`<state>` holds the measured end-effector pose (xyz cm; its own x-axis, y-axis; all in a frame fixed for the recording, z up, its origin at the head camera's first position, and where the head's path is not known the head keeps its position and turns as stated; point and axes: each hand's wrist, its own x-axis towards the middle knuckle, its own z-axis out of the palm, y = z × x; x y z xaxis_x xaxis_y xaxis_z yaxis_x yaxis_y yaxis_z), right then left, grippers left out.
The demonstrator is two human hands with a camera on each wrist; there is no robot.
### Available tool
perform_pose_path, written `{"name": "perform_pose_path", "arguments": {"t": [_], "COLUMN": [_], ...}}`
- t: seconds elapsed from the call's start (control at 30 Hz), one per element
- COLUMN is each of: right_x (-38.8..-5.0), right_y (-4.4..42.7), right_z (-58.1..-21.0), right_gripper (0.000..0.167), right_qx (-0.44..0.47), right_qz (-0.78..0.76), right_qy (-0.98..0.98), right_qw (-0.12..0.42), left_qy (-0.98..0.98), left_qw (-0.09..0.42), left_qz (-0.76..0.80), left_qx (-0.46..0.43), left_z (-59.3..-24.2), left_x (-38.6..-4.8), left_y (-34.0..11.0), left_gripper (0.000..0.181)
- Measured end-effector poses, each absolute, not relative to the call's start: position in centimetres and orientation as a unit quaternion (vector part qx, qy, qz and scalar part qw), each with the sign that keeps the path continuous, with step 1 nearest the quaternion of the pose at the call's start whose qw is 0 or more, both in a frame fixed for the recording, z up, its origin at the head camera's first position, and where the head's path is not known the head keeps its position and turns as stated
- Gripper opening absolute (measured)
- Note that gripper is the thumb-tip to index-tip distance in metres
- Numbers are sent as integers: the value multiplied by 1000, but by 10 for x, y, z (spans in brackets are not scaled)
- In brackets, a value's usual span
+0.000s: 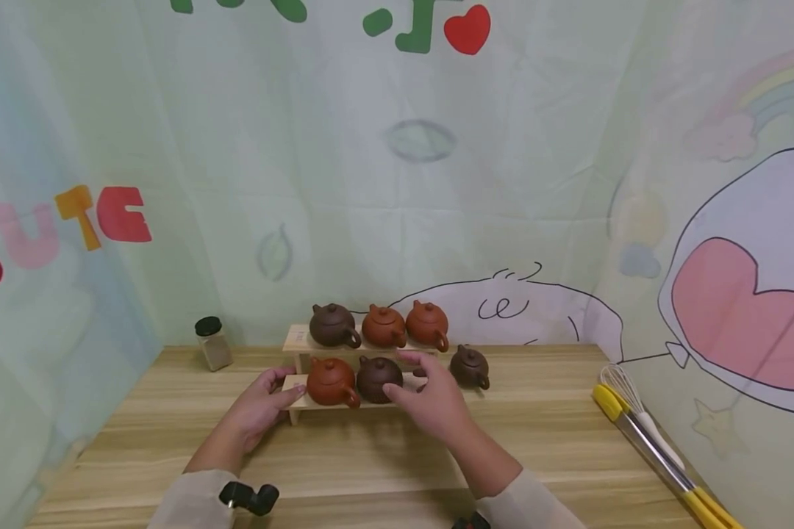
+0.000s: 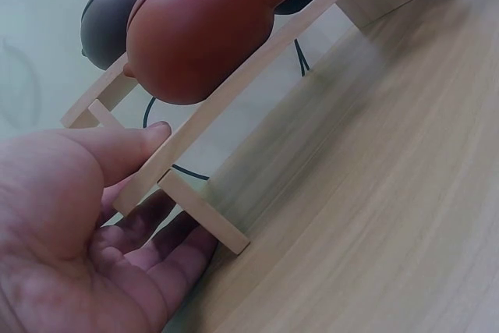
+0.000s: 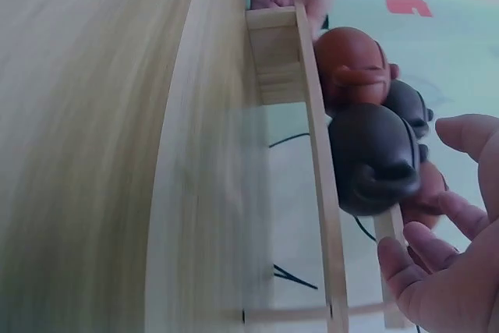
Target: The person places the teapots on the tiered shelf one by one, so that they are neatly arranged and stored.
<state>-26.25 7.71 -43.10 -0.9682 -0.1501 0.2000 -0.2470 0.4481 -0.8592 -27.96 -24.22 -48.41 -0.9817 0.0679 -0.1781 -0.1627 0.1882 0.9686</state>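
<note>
My left hand (image 1: 261, 404) grips the left end of a two-tier wooden stand (image 2: 204, 212), thumb on the lower shelf's top and fingers beneath. On that lower shelf sit a reddish-brown teapot (image 1: 331, 380) and, to its right, a dark brown teapot (image 1: 376, 383). Beside the dark one is my right hand (image 1: 437, 400), thumb and fingers spread; the right wrist view shows a gap between its fingers and the dark teapot (image 3: 374, 154). The upper shelf carries another dark teapot (image 1: 331, 327) and two reddish-brown teapots, one in the middle (image 1: 381, 328) and one at right (image 1: 426, 325).
A small dark teapot (image 1: 468, 367) stands on the wooden table (image 1: 370, 470), right of the stand. At the back left is a black-lidded jar (image 1: 215, 345). Yellow-tipped tongs (image 1: 655, 441) and a whisk (image 1: 648, 422) lie along the right edge. Printed cloth (image 1: 397, 220) hangs behind.
</note>
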Motion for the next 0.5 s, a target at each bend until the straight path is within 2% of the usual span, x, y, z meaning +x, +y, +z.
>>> {"name": "perform_pose_path", "arguments": {"t": [0.27,0.5], "right_x": [-256,-260], "right_y": [107,132], "right_z": [-431,-436], "right_gripper": [45,44], "right_qx": [91,60], "right_qz": [513,520], "right_qy": [-851,-848], "right_qw": [62,88], "left_qy": [766,764], "left_qw": [89,90], "left_qz": [636,638], "left_qx": [-33,-33], "left_z": [-483,-486], "left_x": [-280,-281], "left_y": [-241,-242], "left_gripper": [63,64]}}
